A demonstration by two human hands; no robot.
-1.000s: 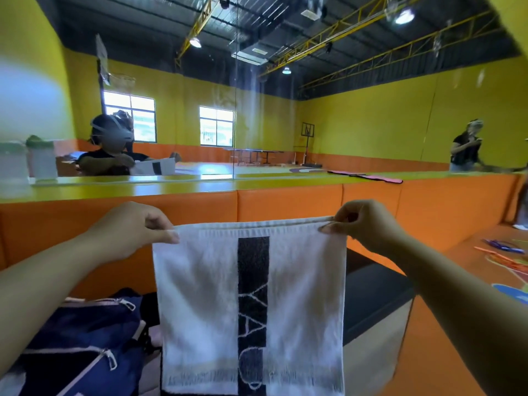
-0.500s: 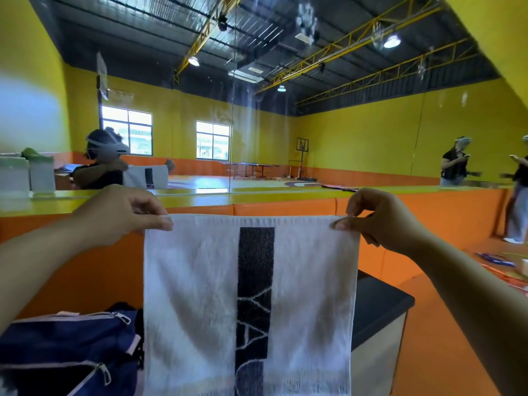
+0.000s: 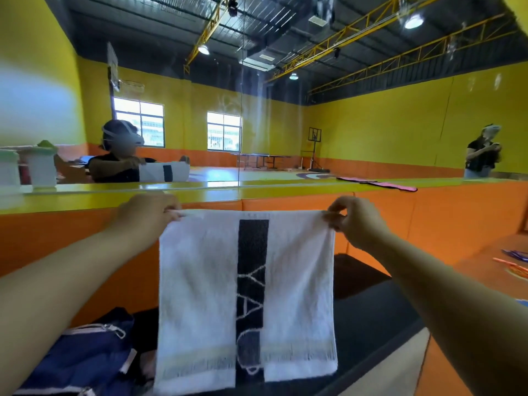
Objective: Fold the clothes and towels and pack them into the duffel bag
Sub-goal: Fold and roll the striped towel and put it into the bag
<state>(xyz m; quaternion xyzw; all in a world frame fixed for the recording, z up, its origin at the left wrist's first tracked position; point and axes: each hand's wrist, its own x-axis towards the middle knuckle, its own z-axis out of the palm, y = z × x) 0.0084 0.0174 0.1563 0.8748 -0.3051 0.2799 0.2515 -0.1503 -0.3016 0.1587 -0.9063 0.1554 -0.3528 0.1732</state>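
1. Holding the white towel (image 3: 285, 281) up by its top corners, I pinch one corner in my left hand (image 3: 148, 215) and the other in my right hand (image 3: 354, 221), both closed on the cloth, so it hangs flat in the middle of the frame.
2. Judging progress, this towel looks already doubled over at its top edge but not yet a small packable bundle; it has more folds to go and is not in the bag.
3. The blue duffel bag (image 3: 85, 358) sits at the lower left, just beside the towel's hanging edge; I cannot tell what it holds already.
4. The dark counter (image 3: 371, 315) runs behind and to the lower right of the towel, with bare surface there for laying it down.
5. The orange padded wall (image 3: 428, 218) stands behind my hands, so I have more room downward and to the right than forward.
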